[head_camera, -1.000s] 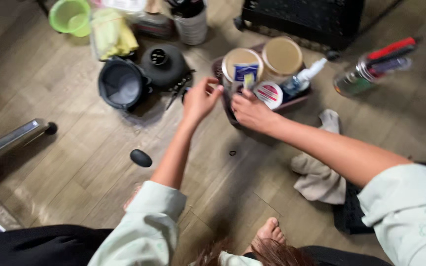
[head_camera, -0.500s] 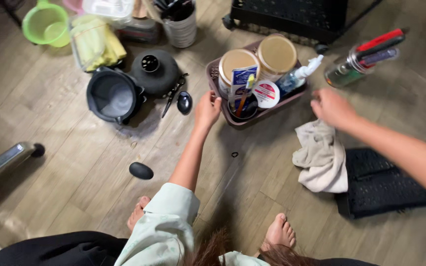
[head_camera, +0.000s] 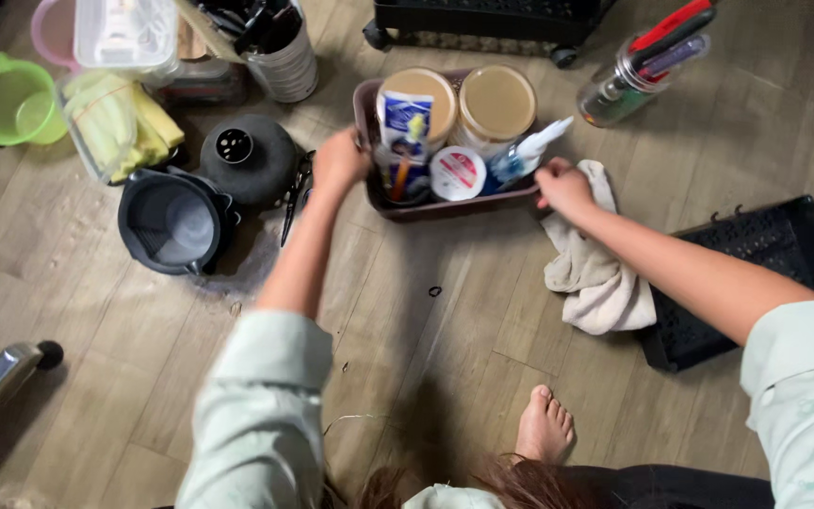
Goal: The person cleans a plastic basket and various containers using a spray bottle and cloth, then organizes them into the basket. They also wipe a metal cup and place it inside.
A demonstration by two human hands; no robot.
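A dark brown tray [head_camera: 445, 205] sits on the wood floor holding two round tan-lidded jars [head_camera: 496, 102], a small red-and-white tin [head_camera: 457, 172], a spray bottle [head_camera: 525, 153] and a cup with a toothbrush. My left hand [head_camera: 339, 158] grips the tray's left rim. My right hand [head_camera: 564, 188] closes on the tray's right end, just above a crumpled beige cloth [head_camera: 595, 273].
A black pot [head_camera: 171, 221], a black domed lid [head_camera: 247, 155], scissors [head_camera: 292, 193], a green cup [head_camera: 9, 102], yellow cloths in a clear box [head_camera: 115, 123], a glass jar of pens [head_camera: 633, 66], a black perforated panel [head_camera: 756, 273], a small hair tie [head_camera: 434, 291] and my bare foot [head_camera: 544, 424].
My right hand came back from the right to the tray's right end. My left hand stays on the left rim. The view shifted, so everything sits lower left.
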